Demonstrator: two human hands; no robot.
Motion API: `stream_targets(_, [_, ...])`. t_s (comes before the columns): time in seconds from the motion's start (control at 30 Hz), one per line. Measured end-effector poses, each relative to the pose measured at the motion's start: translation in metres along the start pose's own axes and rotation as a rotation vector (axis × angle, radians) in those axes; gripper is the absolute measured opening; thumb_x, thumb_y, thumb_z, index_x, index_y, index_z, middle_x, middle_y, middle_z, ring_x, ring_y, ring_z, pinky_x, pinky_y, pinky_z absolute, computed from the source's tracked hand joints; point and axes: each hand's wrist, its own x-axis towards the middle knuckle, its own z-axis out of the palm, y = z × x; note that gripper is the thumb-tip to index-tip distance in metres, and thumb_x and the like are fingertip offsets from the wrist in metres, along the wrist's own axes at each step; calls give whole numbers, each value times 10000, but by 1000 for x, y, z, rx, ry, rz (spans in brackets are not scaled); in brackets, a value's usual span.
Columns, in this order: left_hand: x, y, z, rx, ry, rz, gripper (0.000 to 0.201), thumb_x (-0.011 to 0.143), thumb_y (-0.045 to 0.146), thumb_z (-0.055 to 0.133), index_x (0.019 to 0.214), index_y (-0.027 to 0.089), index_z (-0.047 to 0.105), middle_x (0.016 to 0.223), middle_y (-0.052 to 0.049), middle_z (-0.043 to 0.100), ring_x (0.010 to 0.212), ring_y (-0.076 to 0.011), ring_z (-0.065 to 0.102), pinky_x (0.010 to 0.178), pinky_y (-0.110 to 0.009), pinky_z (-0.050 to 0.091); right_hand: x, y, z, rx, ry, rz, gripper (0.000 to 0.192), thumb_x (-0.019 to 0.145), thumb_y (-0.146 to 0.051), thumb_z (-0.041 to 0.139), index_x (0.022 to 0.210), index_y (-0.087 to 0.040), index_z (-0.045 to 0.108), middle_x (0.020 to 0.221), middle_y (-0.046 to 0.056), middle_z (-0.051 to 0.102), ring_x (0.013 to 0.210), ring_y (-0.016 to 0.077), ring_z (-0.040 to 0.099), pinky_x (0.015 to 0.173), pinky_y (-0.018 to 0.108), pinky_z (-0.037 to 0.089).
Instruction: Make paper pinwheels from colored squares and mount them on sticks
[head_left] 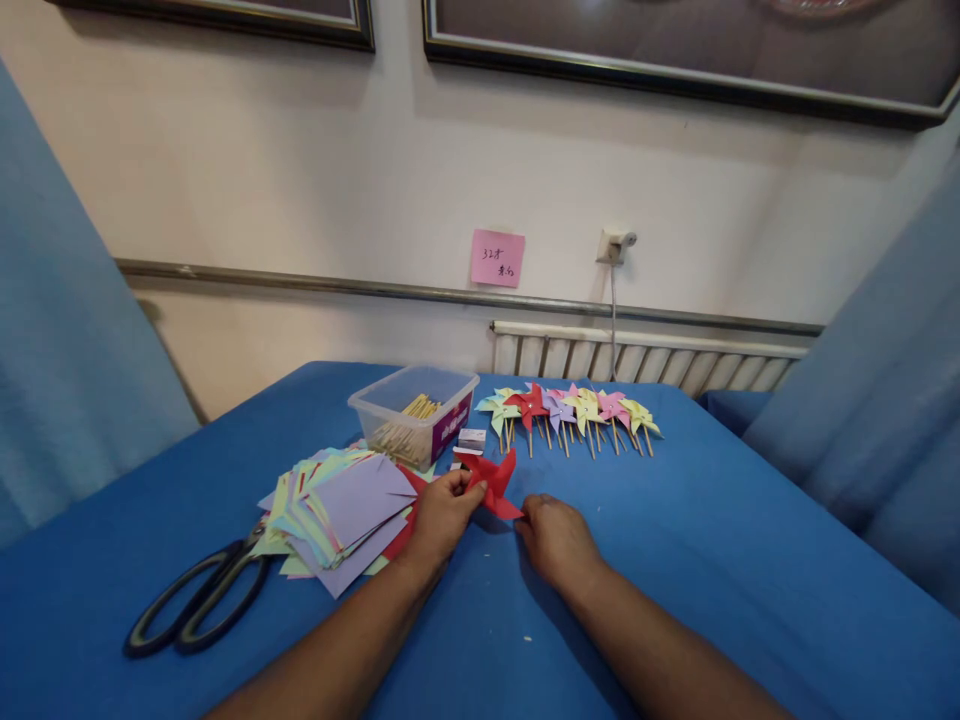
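A red paper pinwheel [495,480] is pinched at its left side by my left hand [442,515], just above the blue table [712,560]. My right hand [555,540] rests knuckles up on the cloth, its fingertips touching the pinwheel's lower right corner; whether it grips the paper I cannot tell. A stack of coloured paper squares [341,515], purple on top, lies just left of my left hand. Behind the pinwheel stands a small white box [472,440].
A clear plastic tub [412,410] holding wooden sticks stands behind the paper stack. A row of several finished pinwheels on sticks [570,412] lies at the table's far edge. Black-handled scissors [199,600] lie at the front left. Blue cloth hangs on both sides.
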Motion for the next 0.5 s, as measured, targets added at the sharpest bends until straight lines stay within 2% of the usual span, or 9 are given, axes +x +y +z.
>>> stream_targets(0.33, [-3, 10, 1, 20, -7, -32, 238, 619, 369, 686, 586, 166, 566, 517, 49, 529, 485, -96, 422, 481, -212, 302, 2, 4, -3, -44, -58, -26, 216, 862, -220, 469, 888, -169, 678, 936, 112, 705, 830, 227, 640, 672, 271, 387])
stream_targets(0.5, [-2, 7, 0, 20, -22, -21, 238, 634, 375, 684, 604, 166, 575, 543, 39, 548, 508, -106, 455, 497, -217, 318, 1, 9, -5, -37, -101, -70, 246, 845, -174, 459, 904, -157, 697, 942, 125, 698, 834, 227, 639, 688, 270, 404])
